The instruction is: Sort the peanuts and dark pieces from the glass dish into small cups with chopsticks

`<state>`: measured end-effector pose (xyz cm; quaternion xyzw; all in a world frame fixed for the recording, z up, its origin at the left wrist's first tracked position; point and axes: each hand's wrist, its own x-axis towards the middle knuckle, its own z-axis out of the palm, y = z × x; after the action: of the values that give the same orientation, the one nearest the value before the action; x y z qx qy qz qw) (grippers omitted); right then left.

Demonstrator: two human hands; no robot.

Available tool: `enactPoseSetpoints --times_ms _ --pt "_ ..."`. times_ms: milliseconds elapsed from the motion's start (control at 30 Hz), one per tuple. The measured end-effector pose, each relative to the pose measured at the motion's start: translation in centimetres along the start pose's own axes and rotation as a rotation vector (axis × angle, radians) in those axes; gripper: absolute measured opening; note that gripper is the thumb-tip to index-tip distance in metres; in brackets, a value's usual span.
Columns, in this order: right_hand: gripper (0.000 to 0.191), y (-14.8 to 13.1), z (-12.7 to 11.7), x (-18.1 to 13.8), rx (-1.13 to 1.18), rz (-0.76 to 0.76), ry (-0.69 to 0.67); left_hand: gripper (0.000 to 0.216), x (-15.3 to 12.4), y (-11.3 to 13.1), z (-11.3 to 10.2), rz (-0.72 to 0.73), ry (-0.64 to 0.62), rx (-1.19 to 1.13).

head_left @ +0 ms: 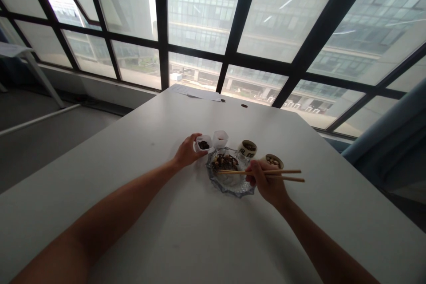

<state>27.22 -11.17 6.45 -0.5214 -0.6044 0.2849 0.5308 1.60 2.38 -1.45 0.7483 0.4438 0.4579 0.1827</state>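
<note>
Presently listed: left hand point(186, 153), fingers closed round a small white cup point(203, 143) of dark bits, just beside the glass dish point(233, 186). Right hand point(268, 184), fingers pinched on a pair of chopsticks point(259, 171), tips lying over the mixed food point(224, 162) in the dish. Judged best practice: keep the cup steady near the dish rim and the sticks level and paired. Count: white cups, two, the second point(220, 137) alongside; printed round cups, two point(247, 148) point(274, 160); dish, one; chopsticks, two; white table point(166, 230), one.
</note>
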Motion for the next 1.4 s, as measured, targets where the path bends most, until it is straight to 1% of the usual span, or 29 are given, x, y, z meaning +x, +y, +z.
enactPoseSetpoints --times_ms 100,200,233,300,367,433,533,633,700,767,833,867,933,1000,1100,1167,1200,1233,1267,1400 --pt "0.053 0.8 0.1 -0.5 -0.038 -0.039 -0.042 0.067 0.0 -0.1 0.0 -0.010 0.003 0.000" --pt "0.054 1.0 -0.1 -0.5 -0.035 -0.047 -0.018 0.068 0.0 -0.2 0.1 -0.023 0.006 0.005" --pt "0.055 1.1 -0.2 -0.3 -0.012 -0.029 0.011 0.068 0.0 -0.3 0.1 -0.029 0.008 0.005" --pt "0.057 1.5 -0.5 0.2 0.081 0.037 0.113 0.069 0.0 -0.4 0.2 -0.042 0.007 0.002" --pt "0.056 2.3 -0.9 0.9 0.225 0.127 0.249 0.069 0.1 -0.5 0.2 -0.055 0.006 0.008" --pt "0.051 3.3 -1.3 1.4 0.376 0.219 0.352 0.070 0.2 -0.7 0.2 -0.071 0.008 0.028" --pt "0.046 4.9 -1.8 1.7 0.518 0.322 0.423 0.071 0.2 -0.9 0.3 -0.108 0.004 0.072" --pt "0.044 6.1 -1.9 1.4 0.562 0.351 0.458 0.076 0.1 -1.0 0.0 -0.136 -0.012 0.108" --pt "0.045 6.6 -1.9 1.1 0.578 0.352 0.469 0.084 0.2 -0.7 -0.4 -0.105 0.008 0.144" --pt "0.046 7.0 -1.8 1.0 0.596 0.361 0.475 0.088 0.6 0.0 -0.8 -0.031 0.045 0.192" --pt "0.048 7.2 -1.7 0.9 0.608 0.372 0.467 0.084 1.4 1.2 -0.9 0.044 0.045 0.236" --pt "0.049 7.3 -1.7 0.9 0.611 0.373 0.464 0.080 2.0 1.9 -0.7 0.071 0.021 0.255" --pt "0.052 7.3 -1.7 0.9 0.616 0.368 0.461 0.075 3.4 3.3 0.1 0.097 -0.059 0.290" --pt "0.053 7.3 -1.7 0.8 0.614 0.356 0.467 0.075 5.1 4.5 1.3 0.089 -0.157 0.321" --pt "0.055 7.3 -1.8 0.8 0.586 0.323 0.476 0.077 7.5 5.7 2.9 -0.012 -0.318 0.363" --pt "0.056 7.1 -1.9 0.8 0.558 0.285 0.489 0.078 8.5 6.1 3.4 -0.093 -0.407 0.391" --pt "0.056 6.8 -2.0 0.7 0.536 0.256 0.498 0.079 8.7 6.2 3.5 -0.113 -0.431 0.398" --pt "0.057 6.6 -2.2 0.7 0.506 0.220 0.507 0.080 8.9 6.2 3.4 -0.105 -0.436 0.399" --pt "0.058 6.2 -2.3 0.6 0.468 0.174 0.513 0.081 8.9 6.3 3.3 -0.069 -0.426 0.398" --pt "0.059 4.8 -2.5 -0.1 0.333 -0.010 0.498 0.077 8.2 6.2 2.5 0.175 -0.331 0.417"
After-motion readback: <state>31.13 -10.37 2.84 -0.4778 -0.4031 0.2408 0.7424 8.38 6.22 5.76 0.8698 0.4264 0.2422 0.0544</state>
